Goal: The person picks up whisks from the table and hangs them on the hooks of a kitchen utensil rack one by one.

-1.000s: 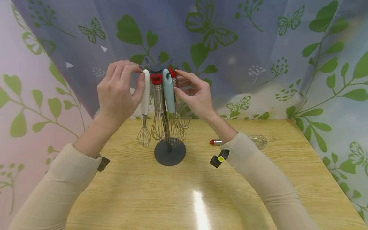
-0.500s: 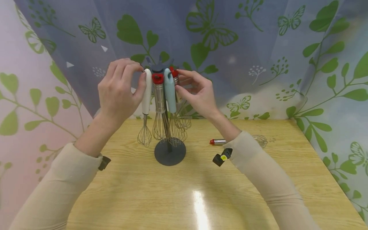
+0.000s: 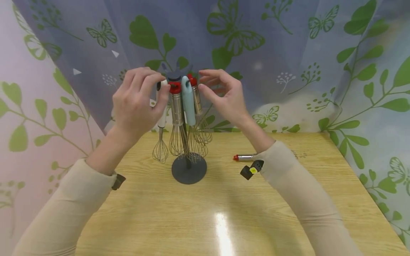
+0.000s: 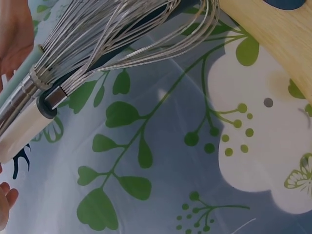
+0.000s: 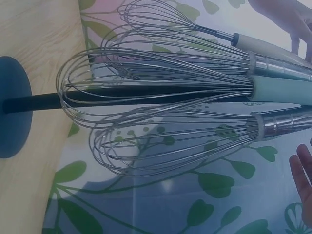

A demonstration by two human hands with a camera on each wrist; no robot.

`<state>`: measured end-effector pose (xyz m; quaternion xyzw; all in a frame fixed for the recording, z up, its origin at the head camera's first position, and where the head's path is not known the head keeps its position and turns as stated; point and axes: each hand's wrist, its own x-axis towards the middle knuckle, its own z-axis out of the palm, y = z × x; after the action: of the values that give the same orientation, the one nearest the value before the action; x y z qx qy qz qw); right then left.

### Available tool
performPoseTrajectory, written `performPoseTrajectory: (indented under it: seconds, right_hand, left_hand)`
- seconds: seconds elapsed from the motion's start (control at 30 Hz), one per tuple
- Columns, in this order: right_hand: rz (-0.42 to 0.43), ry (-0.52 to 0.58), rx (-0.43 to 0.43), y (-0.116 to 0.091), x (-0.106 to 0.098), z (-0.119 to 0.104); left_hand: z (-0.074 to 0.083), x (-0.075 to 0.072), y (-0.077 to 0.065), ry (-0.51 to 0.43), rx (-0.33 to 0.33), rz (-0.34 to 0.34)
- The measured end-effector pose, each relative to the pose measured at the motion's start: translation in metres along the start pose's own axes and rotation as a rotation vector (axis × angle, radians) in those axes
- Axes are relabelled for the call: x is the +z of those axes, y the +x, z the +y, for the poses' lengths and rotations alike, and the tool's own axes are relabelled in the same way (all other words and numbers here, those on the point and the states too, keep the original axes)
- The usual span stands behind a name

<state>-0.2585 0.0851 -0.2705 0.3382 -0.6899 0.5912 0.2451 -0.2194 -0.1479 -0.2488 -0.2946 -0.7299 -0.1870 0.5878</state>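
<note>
Several whisks hang from a dark stand [image 3: 189,170] in the head view. A white-handled whisk [image 3: 162,121] hangs at left, beside a red-topped metal-handled whisk [image 3: 177,106]. A pale-blue-handled whisk [image 3: 188,103] and another red-topped whisk [image 3: 197,101] hang to the right. My left hand [image 3: 137,97] is at the top of the white handle, its thumb and index finger parted and overlapping it. My right hand [image 3: 229,94] stands just right of the rear red-topped whisk, fingers apart, holding nothing. The right wrist view shows the pale-blue whisk [image 5: 280,90] in front of the stand's post.
A red-ended whisk [image 3: 245,157] lies on the wooden table [image 3: 179,217], partly hidden behind the right sleeve. A patterned curtain [image 3: 272,81] hangs right behind the stand.
My right hand has come off the rear red-topped whisk and moved right. The left hand has shifted slightly right, across the white handle's top. The whisks stay hanging.
</note>
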Motion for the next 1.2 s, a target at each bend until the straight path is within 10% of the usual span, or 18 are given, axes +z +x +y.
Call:
performPoseTrajectory:
  seconds: [1.2]
  right_hand:
    - [-0.029,-0.165,-0.01,0.017,0.003,-0.012]
  left_hand:
    - [0.008,0.006,0.004,0.033,0.083,-0.034]
